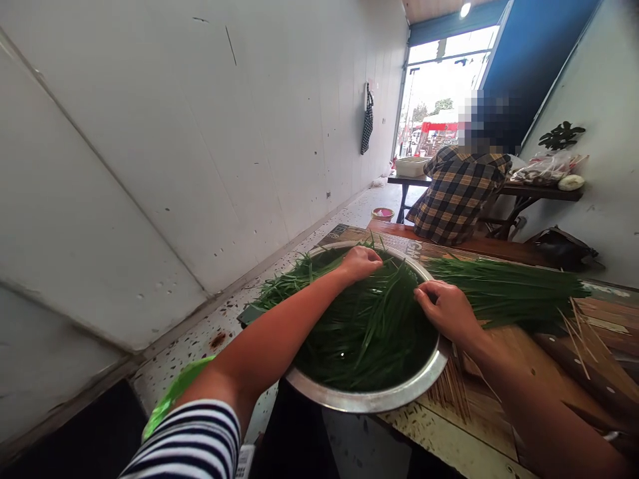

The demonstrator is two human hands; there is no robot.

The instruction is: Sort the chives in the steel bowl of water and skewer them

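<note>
A wide metal basin (364, 401) in front of me holds long green garlic chives (372, 319), many lying loose across it. My left hand (362, 263) reaches over the basin's far side, fingers curled and pinching some of the chives. At the basin's right rim, my right hand (442, 305) is closed, thumb and forefinger pressed together beside the chives' edge. What sits between those right fingertips is too small to make out. A large bundle of garlic chives (514, 289) lies on the table just beyond my right hand.
Bamboo skewers (452, 389) lie partly under the basin's right side; more skewers (579, 342) are at the right. A wooden table (529, 372) supports these. Ahead, a person in a plaid shirt (462, 193) sits on a bench. A white wall (224, 166) stands left.
</note>
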